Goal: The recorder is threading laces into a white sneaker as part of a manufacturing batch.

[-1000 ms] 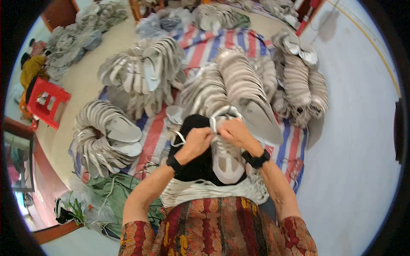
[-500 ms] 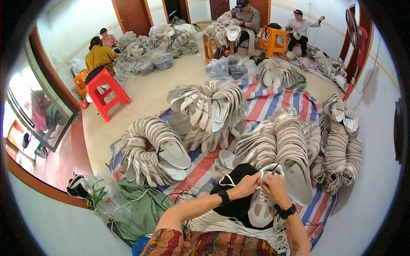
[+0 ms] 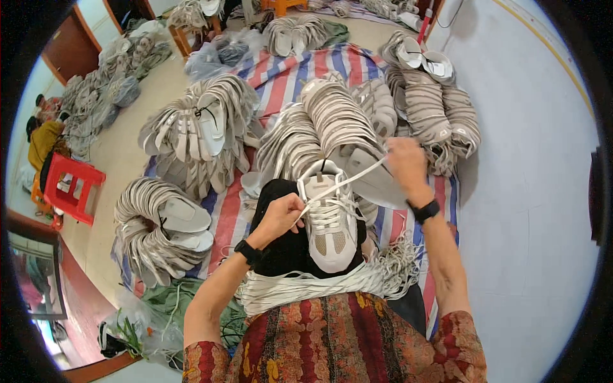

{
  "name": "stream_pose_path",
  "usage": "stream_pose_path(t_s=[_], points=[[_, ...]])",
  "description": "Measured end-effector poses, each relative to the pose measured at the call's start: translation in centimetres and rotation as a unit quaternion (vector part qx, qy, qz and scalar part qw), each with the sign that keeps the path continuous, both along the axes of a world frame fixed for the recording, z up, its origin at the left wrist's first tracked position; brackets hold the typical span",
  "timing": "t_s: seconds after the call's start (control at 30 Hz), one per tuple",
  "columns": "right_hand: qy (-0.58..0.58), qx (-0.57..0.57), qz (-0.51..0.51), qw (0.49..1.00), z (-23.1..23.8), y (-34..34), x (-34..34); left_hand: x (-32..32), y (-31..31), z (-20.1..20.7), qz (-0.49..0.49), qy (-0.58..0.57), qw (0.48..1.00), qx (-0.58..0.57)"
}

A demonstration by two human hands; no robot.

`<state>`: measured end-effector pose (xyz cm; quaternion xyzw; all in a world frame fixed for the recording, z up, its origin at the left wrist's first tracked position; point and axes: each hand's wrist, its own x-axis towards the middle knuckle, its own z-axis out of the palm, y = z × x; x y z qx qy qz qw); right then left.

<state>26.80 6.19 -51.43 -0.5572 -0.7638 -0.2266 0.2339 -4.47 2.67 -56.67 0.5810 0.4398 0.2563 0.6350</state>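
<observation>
A white and beige sneaker upper (image 3: 331, 244) lies on my lap, toe toward me, with white lacing across its front. A white shoelace (image 3: 352, 180) stretches slantwise over its opening between my hands. My left hand (image 3: 281, 217) is closed in a pinch on the lace at the upper's left side. Raised to the upper right, my right hand (image 3: 408, 166) is closed round the lace's other stretch, its fingers slightly blurred. Black cloth (image 3: 276, 252) lies under the upper. A bundle of white laces (image 3: 306, 290) rests across my lap.
Strung bundles of uppers (image 3: 338, 121) stand ahead on a striped tarp (image 3: 223, 246), with more bundles (image 3: 211, 121) to the left. A white wall (image 3: 523, 210) runs along the right. A red stool (image 3: 75, 185) stands far left, near a person in yellow (image 3: 45, 145).
My right hand has moved from the upper's opening out to the right, drawing the lace taut. My left hand has dropped to the upper's left side. The view has turned right and downward.
</observation>
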Motion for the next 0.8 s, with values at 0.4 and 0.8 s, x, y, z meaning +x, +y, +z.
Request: stream_pose_path(t_s=[0.4,0.8], points=[[0.046,-0.107,0.137,0.984,-1.1,-1.9,-9.2,-1.1,0.2,0.2,-0.004,-0.067,0.993,-0.094],[0.050,-0.112,0.236,0.964,-1.4,-2.1,-10.7,0.3,-0.2,1.3,0.142,-0.080,0.961,-0.222]])
